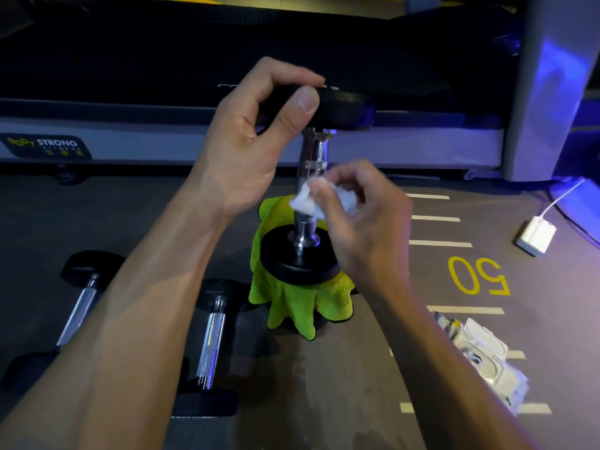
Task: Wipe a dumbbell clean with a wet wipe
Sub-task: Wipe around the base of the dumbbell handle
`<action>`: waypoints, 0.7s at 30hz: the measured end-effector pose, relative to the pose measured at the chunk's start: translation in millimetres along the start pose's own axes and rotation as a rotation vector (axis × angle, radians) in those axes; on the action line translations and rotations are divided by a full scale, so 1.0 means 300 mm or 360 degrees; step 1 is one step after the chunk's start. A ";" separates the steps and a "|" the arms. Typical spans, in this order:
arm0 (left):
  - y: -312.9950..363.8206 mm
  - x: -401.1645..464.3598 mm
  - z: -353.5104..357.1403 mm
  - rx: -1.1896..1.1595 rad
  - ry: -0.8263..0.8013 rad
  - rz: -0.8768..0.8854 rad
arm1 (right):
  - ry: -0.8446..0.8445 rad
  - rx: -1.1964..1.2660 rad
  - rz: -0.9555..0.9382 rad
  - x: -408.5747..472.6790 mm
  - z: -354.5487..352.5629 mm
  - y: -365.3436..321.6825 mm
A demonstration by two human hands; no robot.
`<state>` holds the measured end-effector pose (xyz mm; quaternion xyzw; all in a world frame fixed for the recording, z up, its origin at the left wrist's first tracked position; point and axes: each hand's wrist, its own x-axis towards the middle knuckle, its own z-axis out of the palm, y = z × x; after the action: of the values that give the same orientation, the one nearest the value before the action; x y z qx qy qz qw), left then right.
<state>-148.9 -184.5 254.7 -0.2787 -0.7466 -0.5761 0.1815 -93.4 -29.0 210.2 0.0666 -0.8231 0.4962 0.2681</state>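
Two hands in my view, both busy on one dumbbell (310, 164), which stands upright on its lower plate atop a lime-green cloth (292, 306) on the gym floor (373, 384).

- Left hand (250, 141): thumb and fingers curled round the rim of the dumbbell's upper plate, gripping it.
- Right hand (360, 216): fingers bunched, pinching a crumpled white wet wipe (306, 203) against the chrome handle, just above the lower plate.
- Spare dumbbells (211, 339): lying flat left of the upright one (partly hidden by my left forearm).
- Wipes packet (487, 358): on the floor, right of the dumbbell, well apart.
- White charger (535, 235): farther right.
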 end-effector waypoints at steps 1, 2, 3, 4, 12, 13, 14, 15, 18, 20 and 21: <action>0.000 0.001 -0.002 0.0009 -0.0005 -0.0004 | 0.0068 0.0016 -0.0043 0.025 0.005 -0.009; -0.001 0.001 -0.001 0.0012 -0.0004 -0.0006 | 0.0128 0.0021 -0.0075 0.039 0.015 -0.011; -0.002 0.003 0.000 0.0004 0.0004 -0.0007 | 0.0162 0.0018 -0.0073 0.036 0.028 -0.008; -0.004 0.004 0.004 -0.0019 0.0014 -0.0012 | 0.0164 -0.0009 -0.0051 0.014 0.037 0.003; 0.001 0.005 0.026 -0.0048 0.0023 -0.0001 | 0.0123 -0.0269 -0.0193 0.010 0.030 -0.001; 0.001 0.006 0.026 -0.0018 0.0026 0.0006 | 0.0204 -0.0236 -0.0214 0.038 0.035 -0.012; 0.000 0.007 0.027 -0.0002 0.0029 0.0004 | 0.0245 -0.0206 -0.0216 0.044 0.042 -0.014; 0.000 0.008 0.028 -0.0007 0.0033 -0.0006 | 0.0235 -0.0196 -0.0186 0.025 0.049 -0.005; -0.001 0.002 0.027 -0.0066 0.0061 -0.0025 | 0.0043 -0.0225 -0.0080 -0.089 0.048 0.034; -0.004 -0.001 0.030 -0.0067 0.0077 -0.0026 | -0.0062 -0.0202 -0.0029 -0.099 0.029 0.047; -0.004 0.000 0.034 -0.0071 0.0078 -0.0034 | -0.0060 -0.0181 0.0009 -0.076 0.019 0.047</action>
<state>-149.1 -175.0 251.1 -0.2606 -0.7317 -0.6013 0.1875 -81.6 -30.5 185.6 0.0584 -0.8549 0.4481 0.2546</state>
